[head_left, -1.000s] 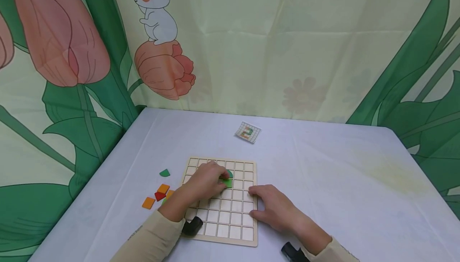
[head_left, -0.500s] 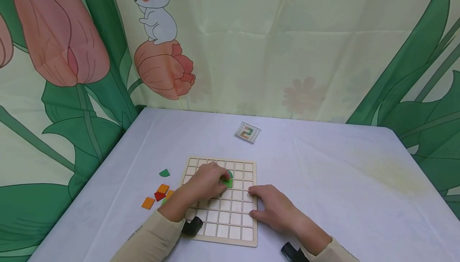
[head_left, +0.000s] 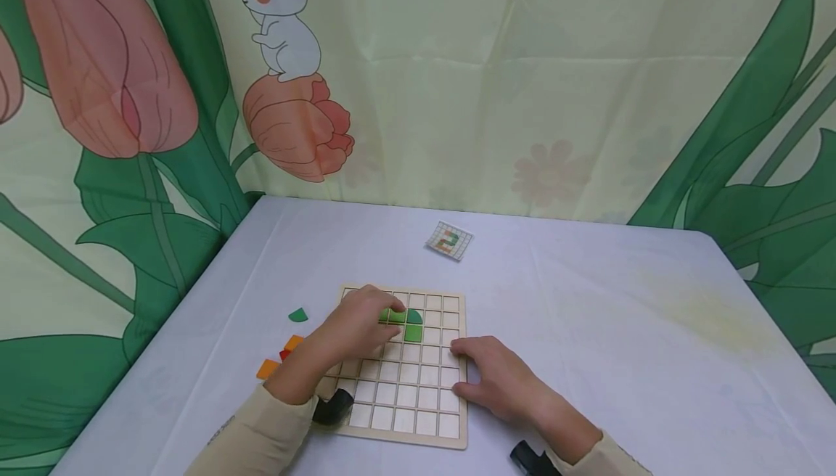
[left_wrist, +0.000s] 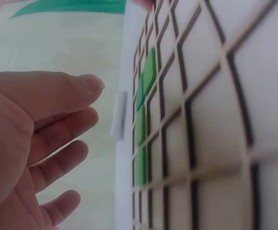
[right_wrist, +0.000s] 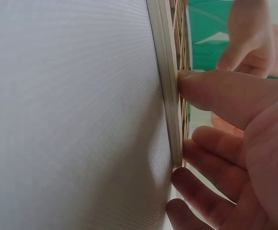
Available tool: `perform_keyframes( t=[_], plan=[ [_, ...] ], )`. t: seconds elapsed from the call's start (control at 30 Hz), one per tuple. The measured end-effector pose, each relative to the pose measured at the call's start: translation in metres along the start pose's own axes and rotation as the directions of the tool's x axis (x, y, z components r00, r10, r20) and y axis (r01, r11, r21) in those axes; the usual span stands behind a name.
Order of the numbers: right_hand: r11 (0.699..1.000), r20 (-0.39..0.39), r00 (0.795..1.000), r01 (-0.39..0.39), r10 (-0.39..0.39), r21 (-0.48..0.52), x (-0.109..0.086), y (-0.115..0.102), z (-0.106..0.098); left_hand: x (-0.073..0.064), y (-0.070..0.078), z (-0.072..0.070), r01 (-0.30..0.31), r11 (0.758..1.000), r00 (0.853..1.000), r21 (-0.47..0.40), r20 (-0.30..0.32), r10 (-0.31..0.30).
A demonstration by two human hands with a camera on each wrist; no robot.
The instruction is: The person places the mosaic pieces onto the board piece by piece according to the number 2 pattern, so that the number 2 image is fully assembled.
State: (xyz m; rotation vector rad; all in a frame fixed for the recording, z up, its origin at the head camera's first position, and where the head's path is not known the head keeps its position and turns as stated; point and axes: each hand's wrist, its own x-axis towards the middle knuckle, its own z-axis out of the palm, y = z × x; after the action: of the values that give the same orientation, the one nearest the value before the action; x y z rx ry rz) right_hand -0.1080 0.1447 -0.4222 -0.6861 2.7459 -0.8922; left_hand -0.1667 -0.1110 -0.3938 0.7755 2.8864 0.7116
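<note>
A wooden grid board (head_left: 392, 433) lies on the table. In its upper cells sit a light green square (head_left: 414, 333), a dark green quarter-round piece (head_left: 414, 316) and more light green pieces (head_left: 396, 316) in the same row. My left hand (head_left: 358, 322) hovers over the board's upper left, thumb and fingers apart with nothing between them; in the left wrist view its fingers are loosely bent above the grid. My right hand (head_left: 499, 378) rests at the board's right edge, thumb and fingertips touching the rim, as the right wrist view (right_wrist: 215, 105) shows.
Left of the board lie orange squares (head_left: 268, 368), a red piece (head_left: 284, 354) partly hidden by the left arm, and a dark green quarter-round tile (head_left: 297, 315). A small pattern card (head_left: 449, 241) lies farther back. A printed curtain (head_left: 490, 84) hangs behind the table.
My left hand has let go of the light green square and moved left and slightly back, uncovering the green pieces. My right hand has stayed at the board's edge.
</note>
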Motion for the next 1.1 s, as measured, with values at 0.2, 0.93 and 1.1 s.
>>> perform_keyframes(
  t=[0.2,0.93,1.1],
  plan=[
    [1.0,-0.002,1.0,-0.004,0.004,0.0,-0.001,0.0,0.0,-0.008,-0.014,-0.012,0.051,0.998,0.998,0.036,-0.037,-0.05],
    [1.0,0.003,1.0,-0.024,0.024,-0.017,0.0,-0.001,0.001,-0.034,-0.052,-0.033,0.239,0.971,0.967,-0.027,-0.08,-0.241],
    [1.0,0.006,1.0,-0.029,0.029,-0.007,0.0,-0.002,0.0,-0.037,-0.061,-0.038,0.272,0.961,0.958,-0.049,-0.079,-0.275]
  ],
)
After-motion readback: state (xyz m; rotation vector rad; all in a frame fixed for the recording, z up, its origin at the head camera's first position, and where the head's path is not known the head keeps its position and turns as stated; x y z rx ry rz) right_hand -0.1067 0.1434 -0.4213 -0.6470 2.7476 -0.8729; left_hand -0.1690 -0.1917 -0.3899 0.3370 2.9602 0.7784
